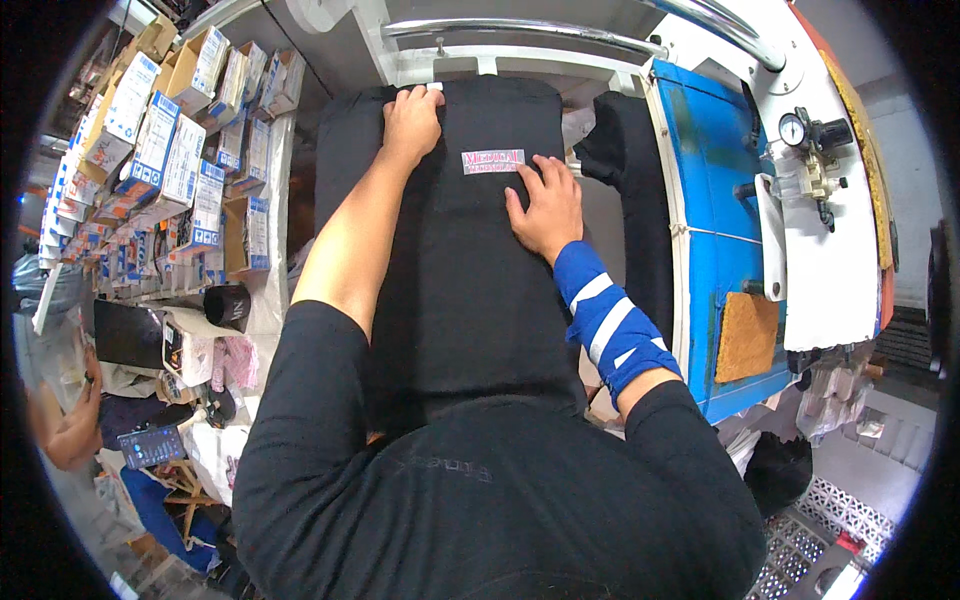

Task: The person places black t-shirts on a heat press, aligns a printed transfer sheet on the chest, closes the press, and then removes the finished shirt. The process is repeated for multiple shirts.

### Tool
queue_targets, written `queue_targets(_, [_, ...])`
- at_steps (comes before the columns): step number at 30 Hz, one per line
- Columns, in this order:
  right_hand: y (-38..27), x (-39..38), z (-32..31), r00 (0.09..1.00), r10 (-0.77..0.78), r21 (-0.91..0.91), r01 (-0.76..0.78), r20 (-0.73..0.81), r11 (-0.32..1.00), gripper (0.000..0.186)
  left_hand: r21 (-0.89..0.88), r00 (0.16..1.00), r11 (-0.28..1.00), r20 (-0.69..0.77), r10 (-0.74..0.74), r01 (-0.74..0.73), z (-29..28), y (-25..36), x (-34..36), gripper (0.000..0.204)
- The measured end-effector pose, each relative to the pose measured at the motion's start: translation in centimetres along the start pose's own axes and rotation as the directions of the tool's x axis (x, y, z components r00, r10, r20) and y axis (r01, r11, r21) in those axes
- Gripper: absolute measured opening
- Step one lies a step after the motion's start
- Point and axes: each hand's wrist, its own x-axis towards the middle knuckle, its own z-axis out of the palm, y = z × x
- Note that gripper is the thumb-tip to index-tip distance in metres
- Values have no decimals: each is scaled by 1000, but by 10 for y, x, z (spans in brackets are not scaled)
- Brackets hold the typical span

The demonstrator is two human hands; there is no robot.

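Observation:
A black garment (470,300) lies spread over a flat platform in front of me. On its upper part sits a small white rectangular transfer label (493,162) with pink-red lettering. My right hand (547,205), its wrist wrapped in blue cloth with white strips, rests with fingers apart, the fingertips at the label's right edge. Farther up and to the left, my left hand (411,125) lies on the garment near its far edge, fingers extended. A small white tag (434,87) shows beside those fingertips; whether they touch it I cannot tell.
To the right stands a blue press part (715,230) with a brown pad and a pressure gauge (792,130). More black cloth (645,220) hangs beside the platform. Chrome bars (520,30) cross the far side. Stacked cardboard boxes (190,150) and another person's arm (78,425) are at left.

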Motion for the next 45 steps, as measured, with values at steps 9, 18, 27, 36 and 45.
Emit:
queue_targets(9, [-1, 1, 0, 1000, 25, -4, -25, 16, 1000, 44, -5, 993, 1000, 119, 14, -14, -13, -2, 5, 31])
queue_targets(18, [0, -1, 2, 1000, 12, 2, -12, 7, 1000, 45, -136, 989, 983, -95, 113, -125, -31, 67, -136, 37])
queue_targets(27, [0, -3, 1, 999, 27, 7, -27, 25, 1000, 45, -85, 993, 992, -81, 84, -91, -33, 74, -142, 42])
queue_targets(36, [2, -2, 3, 1000, 14, 34, -14, -12, 999, 44, -96, 995, 992, -70, 76, -83, -32, 73, -142, 41])
queue_targets(45, [3, -3, 5, 1000, 1, 25, -1, -23, 1000, 43, -93, 991, 990, -97, 94, -103, -31, 72, -142, 38])
